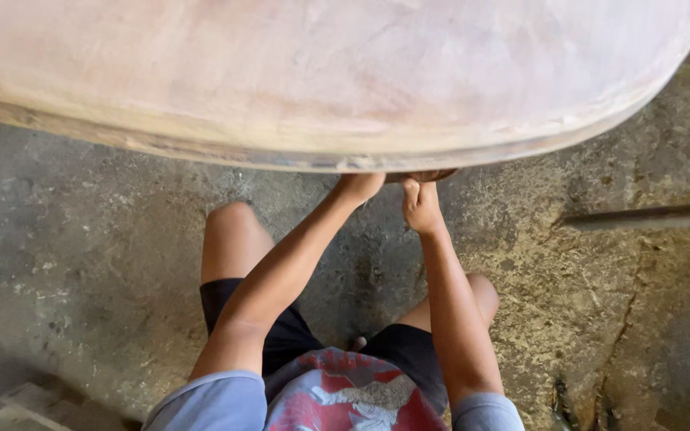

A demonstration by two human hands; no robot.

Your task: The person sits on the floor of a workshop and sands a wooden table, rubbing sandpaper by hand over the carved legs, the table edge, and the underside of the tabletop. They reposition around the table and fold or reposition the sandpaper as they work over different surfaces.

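Hands — left hand (358, 187), right hand (422, 204) under wooden tabletop (321, 80) rim | finger grip hidden, cannot tell | concrete floor (81, 263)

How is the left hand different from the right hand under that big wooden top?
The left hand is mostly tucked beneath the wooden top, while the right hand shows more, its fingers reaching up to the edge. The left arm slants in across the picture; the right arm runs nearly straight up. Both are bare and meet close together at the same rim. Whether either has a closed grip is hidden.
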